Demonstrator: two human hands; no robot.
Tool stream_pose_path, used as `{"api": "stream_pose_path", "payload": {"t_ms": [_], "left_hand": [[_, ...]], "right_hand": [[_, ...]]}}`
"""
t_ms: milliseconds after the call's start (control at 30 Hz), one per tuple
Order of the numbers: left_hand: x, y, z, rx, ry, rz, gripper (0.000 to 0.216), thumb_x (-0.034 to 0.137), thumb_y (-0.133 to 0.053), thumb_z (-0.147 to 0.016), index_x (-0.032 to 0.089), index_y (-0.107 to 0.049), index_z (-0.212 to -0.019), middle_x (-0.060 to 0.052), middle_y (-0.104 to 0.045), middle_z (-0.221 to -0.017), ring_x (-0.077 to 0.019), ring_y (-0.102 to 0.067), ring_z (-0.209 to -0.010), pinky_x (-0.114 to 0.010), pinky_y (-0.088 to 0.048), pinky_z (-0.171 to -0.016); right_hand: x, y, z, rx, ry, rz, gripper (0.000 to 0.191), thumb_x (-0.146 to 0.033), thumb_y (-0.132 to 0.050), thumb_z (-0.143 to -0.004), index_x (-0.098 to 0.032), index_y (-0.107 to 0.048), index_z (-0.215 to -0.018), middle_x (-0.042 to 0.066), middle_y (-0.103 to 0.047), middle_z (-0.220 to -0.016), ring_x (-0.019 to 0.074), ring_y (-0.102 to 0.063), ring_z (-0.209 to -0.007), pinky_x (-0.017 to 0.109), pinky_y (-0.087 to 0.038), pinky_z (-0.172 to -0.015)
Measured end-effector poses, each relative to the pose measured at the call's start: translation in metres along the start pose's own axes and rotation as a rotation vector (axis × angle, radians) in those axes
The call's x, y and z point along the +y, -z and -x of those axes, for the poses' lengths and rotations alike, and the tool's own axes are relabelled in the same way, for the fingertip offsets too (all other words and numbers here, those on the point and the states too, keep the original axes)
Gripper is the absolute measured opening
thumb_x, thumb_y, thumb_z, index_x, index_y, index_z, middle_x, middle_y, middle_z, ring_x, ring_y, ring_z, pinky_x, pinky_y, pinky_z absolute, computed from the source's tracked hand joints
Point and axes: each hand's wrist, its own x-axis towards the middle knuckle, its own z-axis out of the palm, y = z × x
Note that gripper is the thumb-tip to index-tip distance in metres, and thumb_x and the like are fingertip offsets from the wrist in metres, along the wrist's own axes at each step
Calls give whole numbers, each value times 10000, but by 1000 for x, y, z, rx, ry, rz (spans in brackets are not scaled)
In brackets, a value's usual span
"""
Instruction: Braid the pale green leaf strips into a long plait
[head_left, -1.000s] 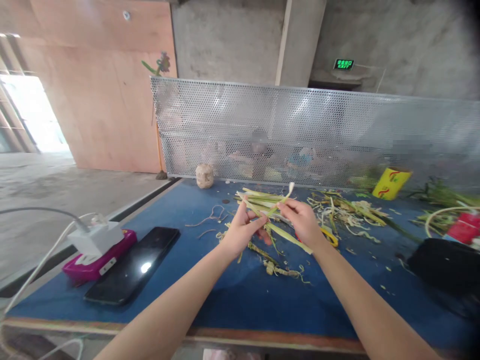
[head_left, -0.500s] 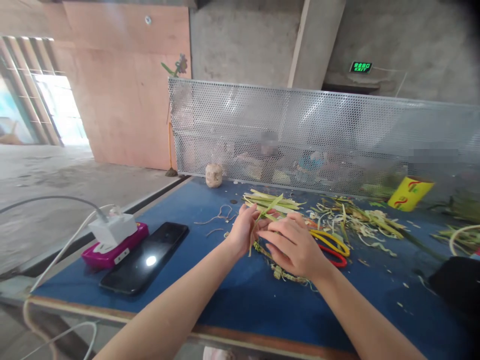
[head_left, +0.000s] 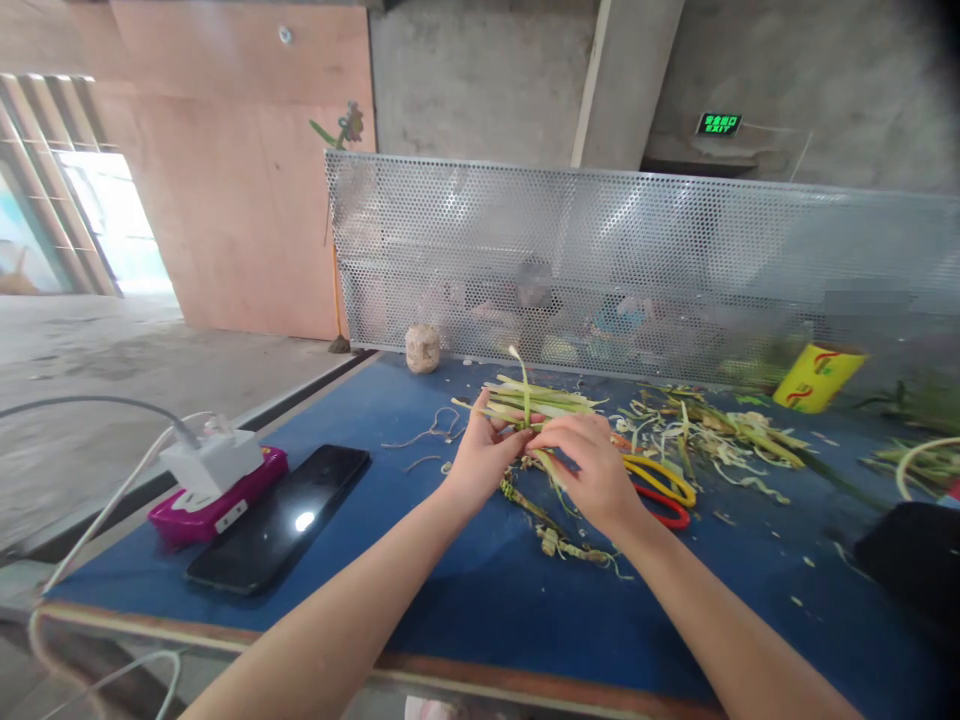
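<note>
My left hand [head_left: 486,455] is closed on pale green plant strips [head_left: 524,385], pinching them between thumb and fingers. One strip stands upright above the grip, its tip bent over. My right hand [head_left: 589,462] meets it from the right, fingertips pinched on a strip that slants down below them. A knotted, braid-like length of plant fibre [head_left: 551,540] lies on the table below the hands; whether it joins the held strips is hidden. Just beyond the fingers is a bundle of cut green stalks [head_left: 562,398]. A yellow loop [head_left: 664,475] and a red loop [head_left: 667,508], apparently scissor handles, show beside my right hand.
On the left of the blue table [head_left: 450,610] are a black phone [head_left: 281,520] and a magenta power strip [head_left: 225,510] with a white charger [head_left: 212,460]. Plant scraps [head_left: 720,435] and a yellow roll [head_left: 817,378] lie right. A perforated metal screen [head_left: 600,270] borders the back.
The strips between the hands have shifted, and one now points straight up instead of slanting right. My right fingers have closed from a looser spread into a pinch.
</note>
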Motion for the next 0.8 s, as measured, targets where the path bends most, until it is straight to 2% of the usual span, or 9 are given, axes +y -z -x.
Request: {"api": "stream_pose_path", "payload": {"t_ms": [133, 267, 367, 500, 600, 700, 800], "left_hand": [[0, 3, -2, -69, -117, -235, 904, 85, -540, -730, 148, 106, -1359, -95, -645, -967, -141, -601, -793, -281, -455, -699], [-3, 10, -2, -114, -279, -599, 854, 115, -526, -736, 168, 29, -1383, -109, -643, -976, -143, -576, -727, -289, -444, -673], [-4, 14, -1, -150, -322, -756, 806, 115, -488, -747, 196, -8, -1389, -97, -642, -985, -136, -551, -654, -302, -440, -663], [-4, 14, 2, -194, -417, -865, 756, 70, -425, -739, 208, -69, -1391, -83, -630, -1006, -150, -543, -713, -322, -427, -751], [-3, 13, 4, -191, -456, -862, 729, 62, -409, -731, 203, -123, -1386, -82, -629, -994, -149, -541, -722, -312, -423, -767], [-4, 13, 4, -152, -410, -866, 763, 92, -442, -730, 224, -79, -1388, -63, -630, -985, -119, -509, -633, -281, -430, -691], [-4, 13, 4, -144, -355, -899, 785, 118, -457, -733, 237, -39, -1387, -38, -647, -918, -102, -472, -564, -264, -424, -641]], "right_hand": [[10, -6, -1, 125, -257, -222, 47, -240, -565, -769, -216, -600, -750, 49, -589, -863, 188, -558, -862, 342, -409, -795], [18, -12, 1, 145, -428, -371, 66, -275, -587, -740, -212, -606, -732, 59, -602, -884, 212, -551, -904, 373, -413, -820], [20, -14, 3, 116, -577, -523, 102, -310, -605, -716, -209, -590, -727, 51, -616, -816, 203, -577, -773, 350, -446, -712], [20, -15, 3, 78, -719, -690, 151, -327, -637, -677, -202, -567, -726, 9, -599, -659, 149, -544, -576, 285, -422, -563], [19, -16, 2, 53, -831, -800, 200, -361, -651, -649, -188, -577, -720, -8, -575, -570, 125, -498, -491, 252, -372, -474], [18, -16, 1, 4, -881, -875, 226, -376, -655, -631, -183, -595, -730, 13, -622, -633, 149, -553, -564, 262, -397, -518], [19, -15, 0, -64, -862, -829, 211, -368, -642, -640, -182, -598, -730, 22, -644, -694, 174, -586, -654, 283, -418, -587]]}}
